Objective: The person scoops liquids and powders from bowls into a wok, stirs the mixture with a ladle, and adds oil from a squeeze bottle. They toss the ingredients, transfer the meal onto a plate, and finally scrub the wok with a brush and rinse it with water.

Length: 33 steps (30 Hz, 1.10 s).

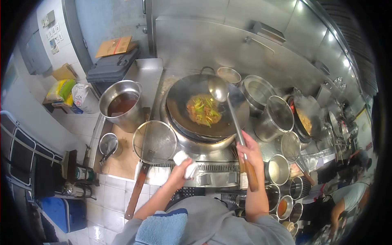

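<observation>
My right hand (252, 151) is closed round the handle of a long metal ladle (219, 93), whose bowl hangs over the right part of a large black wok (179, 100). Green and brown food (204, 109) lies in the middle of the wok. A folded white cloth (188, 166) is gripped in my left hand (179, 173), just in front of the stove's front edge (208, 179). Left of the wok rests a round strainer (155, 141) with a wooden handle pointing towards me.
A steel pot of dark liquid (121, 102) stands at the left, near a small metal pot (108, 143). More pots (279, 169) and a second wok (303, 118) are at the right. A co-worker (347, 196) bends at the far right.
</observation>
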Motion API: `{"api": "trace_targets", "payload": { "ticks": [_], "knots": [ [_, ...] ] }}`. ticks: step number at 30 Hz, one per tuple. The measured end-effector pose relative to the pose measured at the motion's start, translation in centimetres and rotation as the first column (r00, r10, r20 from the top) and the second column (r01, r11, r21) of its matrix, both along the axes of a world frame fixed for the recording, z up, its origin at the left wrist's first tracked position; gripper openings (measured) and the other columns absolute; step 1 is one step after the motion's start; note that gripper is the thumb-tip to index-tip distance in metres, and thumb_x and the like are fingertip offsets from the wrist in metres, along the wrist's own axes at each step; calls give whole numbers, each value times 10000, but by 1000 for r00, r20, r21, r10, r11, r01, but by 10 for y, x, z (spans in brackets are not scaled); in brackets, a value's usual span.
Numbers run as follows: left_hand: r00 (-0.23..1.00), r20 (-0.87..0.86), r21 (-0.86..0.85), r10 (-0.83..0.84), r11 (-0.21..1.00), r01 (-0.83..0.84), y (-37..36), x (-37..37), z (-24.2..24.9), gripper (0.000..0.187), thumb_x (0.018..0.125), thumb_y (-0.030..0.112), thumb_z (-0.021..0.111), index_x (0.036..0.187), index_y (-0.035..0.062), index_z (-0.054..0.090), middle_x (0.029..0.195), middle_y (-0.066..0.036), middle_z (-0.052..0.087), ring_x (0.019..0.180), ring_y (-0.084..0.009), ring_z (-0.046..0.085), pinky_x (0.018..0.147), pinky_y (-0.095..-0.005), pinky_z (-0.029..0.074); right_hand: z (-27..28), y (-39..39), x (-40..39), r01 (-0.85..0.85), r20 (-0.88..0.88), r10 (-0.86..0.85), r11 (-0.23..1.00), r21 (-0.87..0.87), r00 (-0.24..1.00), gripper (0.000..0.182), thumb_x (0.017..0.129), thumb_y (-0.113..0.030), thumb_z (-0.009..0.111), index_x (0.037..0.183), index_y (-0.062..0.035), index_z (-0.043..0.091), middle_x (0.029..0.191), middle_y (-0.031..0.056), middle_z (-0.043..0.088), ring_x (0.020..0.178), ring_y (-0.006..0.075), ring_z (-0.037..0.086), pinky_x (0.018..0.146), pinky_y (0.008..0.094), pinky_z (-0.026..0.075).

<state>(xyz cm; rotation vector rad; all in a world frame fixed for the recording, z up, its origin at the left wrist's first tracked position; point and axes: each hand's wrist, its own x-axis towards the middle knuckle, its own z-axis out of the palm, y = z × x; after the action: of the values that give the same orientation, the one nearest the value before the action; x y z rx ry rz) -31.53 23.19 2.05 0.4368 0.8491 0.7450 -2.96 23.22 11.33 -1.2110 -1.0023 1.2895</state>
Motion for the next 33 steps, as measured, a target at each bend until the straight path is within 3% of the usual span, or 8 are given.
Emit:
{"api": "trace_targets", "payload": {
  "ticks": [6, 15, 18, 21, 23, 25, 27, 33],
  "knots": [
    [999, -41, 35, 16, 999, -15, -4, 2, -7, 326, 915, 310, 587, 1148, 84, 549, 956, -40, 629, 789, -160, 607, 550, -326, 460, 37, 3, 21, 22, -253, -21, 1000, 1, 967, 659, 849, 27, 582, 1444, -6, 300, 822, 53, 542, 496, 81, 460, 347, 228, 382],
    [996, -61, 63, 62, 996, -58, -17, 13, 2, 323, 877, 239, 631, 1113, 39, 536, 970, -66, 611, 833, -165, 611, 663, -320, 512, -13, 96, 35, -46, 444, 68, 997, -61, 894, 617, 859, -4, 541, 1428, 33, 307, 703, 20, 484, 502, 102, 460, 378, 255, 390],
    [994, -40, 19, 97, 995, -96, -28, 9, -2, 332, 873, 221, 622, 1121, 17, 538, 952, -82, 614, 811, -168, 609, 630, -311, 498, -10, 85, 12, -25, 276, 79, 980, -196, 958, 473, 867, -9, 536, 1320, 47, 413, 709, 18, 484, 514, 99, 461, 378, 260, 388],
    [993, -68, 11, 95, 995, -95, -32, -1, -13, 321, 869, 214, 618, 1105, 5, 557, 927, -88, 617, 779, -170, 605, 575, -301, 471, 0, 68, -7, -159, -225, 94, 944, -290, 970, 280, 873, -8, 536, 1149, 21, 494, 724, 24, 494, 531, 100, 464, 385, 245, 387],
    [991, -74, 11, 115, 993, -114, -37, -5, -12, 317, 868, 214, 619, 1099, 4, 562, 928, -85, 616, 778, -172, 604, 568, -300, 468, 6, 61, -10, -214, -719, -97, 920, -329, 689, 154, 896, -8, 488, 1030, 17, 417, 786, 60, 469, 554, 110, 472, 406, 246, 401],
    [990, -99, 10, 104, 995, -104, -38, -9, -11, 311, 870, 212, 615, 1098, 8, 559, 933, -81, 615, 781, -170, 604, 573, -303, 472, 1, 65, -4, -332, -965, -260, 915, -231, -45, 71, 904, 5, 433, 898, 14, 363, 792, 82, 444, 580, 132, 490, 440, 274, 442],
    [989, -109, 9, 103, 995, -103, -38, -9, -11, 306, 871, 208, 612, 1101, 15, 554, 936, -75, 614, 784, -169, 604, 579, -308, 476, 12, 57, -15, -323, -944, -231, 935, -148, -235, 75, 912, 6, 373, 876, 26, 311, 811, 97, 406, 601, 165, 496, 462, 277, 462],
    [996, -75, 21, 53, 998, -52, -41, -9, -14, 279, 881, 207, 598, 1102, 48, 539, 922, -56, 605, 777, -161, 606, 584, -300, 489, 17, 56, -28, -238, -965, -156, 966, -105, -209, 100, 906, 6, 390, 933, 46, 303, 823, 93, 394, 598, 169, 485, 464, 264, 482]
  ]
}}
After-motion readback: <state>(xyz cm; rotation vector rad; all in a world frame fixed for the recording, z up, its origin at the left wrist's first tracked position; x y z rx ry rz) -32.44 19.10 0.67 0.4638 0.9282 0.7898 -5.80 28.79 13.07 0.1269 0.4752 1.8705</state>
